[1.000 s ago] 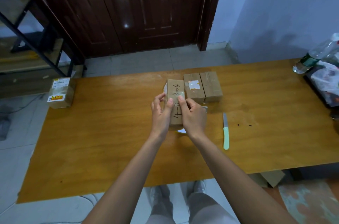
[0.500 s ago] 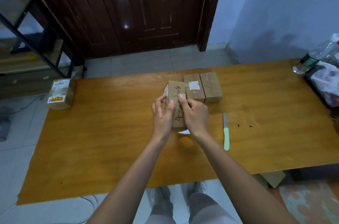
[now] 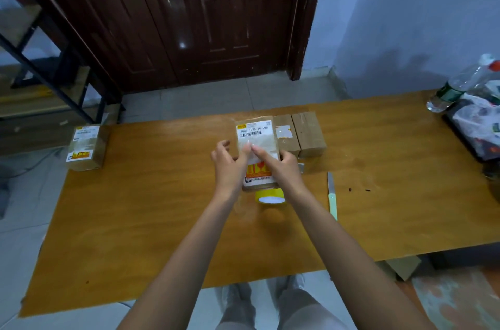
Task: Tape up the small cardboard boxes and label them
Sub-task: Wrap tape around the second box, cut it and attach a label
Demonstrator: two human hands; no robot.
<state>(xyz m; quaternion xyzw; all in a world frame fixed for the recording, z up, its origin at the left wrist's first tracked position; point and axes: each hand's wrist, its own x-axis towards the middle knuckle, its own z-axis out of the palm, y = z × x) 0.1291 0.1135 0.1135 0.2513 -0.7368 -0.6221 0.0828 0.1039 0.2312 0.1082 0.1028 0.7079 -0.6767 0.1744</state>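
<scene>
I hold a small cardboard box (image 3: 257,137) just above the wooden table (image 3: 162,221), its printed shipping label with barcode facing up. My left hand (image 3: 228,164) grips the box's left side, thumb on top. My right hand (image 3: 281,167) grips the right side, its index finger laid across the label. A yellow tape roll (image 3: 270,197) lies on the table just under the box's near end. Two more brown boxes (image 3: 299,134) stand side by side right of the held one, the left of them with a small sticker. A labelled box (image 3: 85,147) sits at the table's far left corner.
A knife with a pale green handle (image 3: 332,198) lies right of my right arm. A plastic bottle (image 3: 457,86) and a dark tray with plastic bags (image 3: 479,124) crowd the right end. A dark door and a metal shelf stand beyond the table.
The box has been turned over: the handwritten side faced up before, now the printed label does. The tape roll beneath it has come into view.
</scene>
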